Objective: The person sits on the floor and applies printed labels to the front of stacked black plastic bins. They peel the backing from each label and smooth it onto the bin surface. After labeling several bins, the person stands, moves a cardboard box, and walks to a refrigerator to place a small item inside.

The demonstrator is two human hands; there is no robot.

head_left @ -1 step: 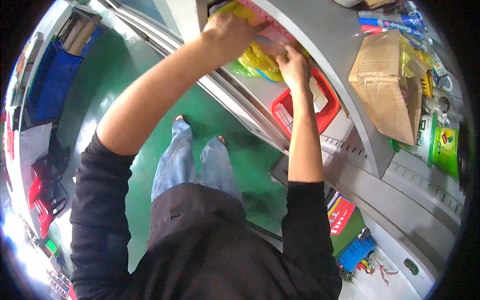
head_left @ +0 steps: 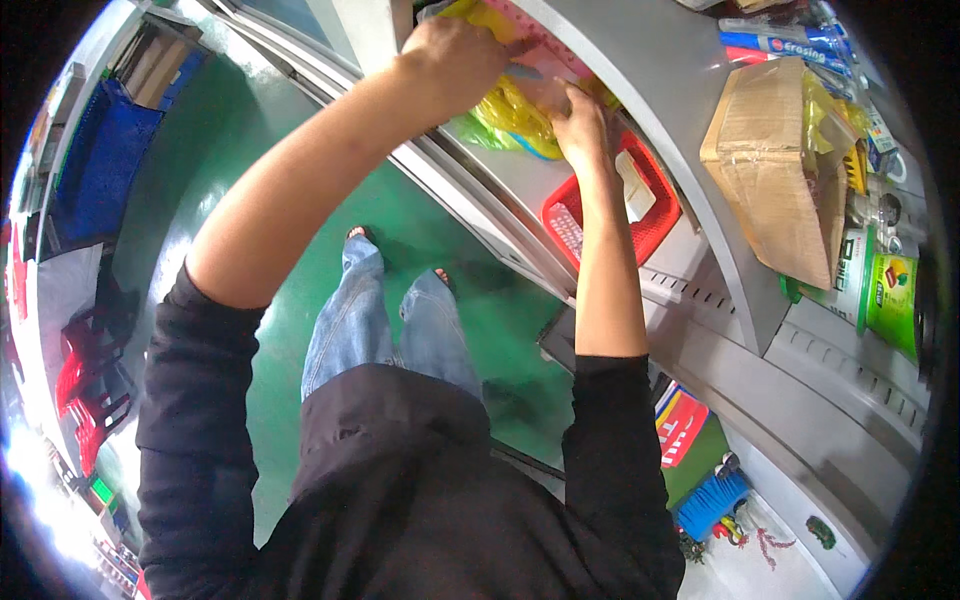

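Both arms reach up to a grey shelf, where yellow-green plastic bags (head_left: 513,112) lie beside a pink dotted sheet (head_left: 528,30). My left hand (head_left: 455,62) is closed over the bags, its fingers curled away from view; a thin piece by its fingertips is too blurred to name. Close by on the right, my right hand (head_left: 585,125) has its fingers bent together at the bags' edge. What it grips, if anything, cannot be made out. Just below this hand sits a red plastic basket (head_left: 655,235) with a white card (head_left: 636,185) inside, partly covered by my forearm.
On the upper grey shelf (head_left: 640,70) at right stand a cardboard box (head_left: 765,170), blue packs (head_left: 785,47) and a green tub (head_left: 893,290). A blue brush (head_left: 712,503) lies low on the right. Green floor (head_left: 240,150) lies below, with blue crates (head_left: 105,160) at far left.
My left hand has shifted slightly up and left. My right hand stays at the bags, its fingers a little higher.
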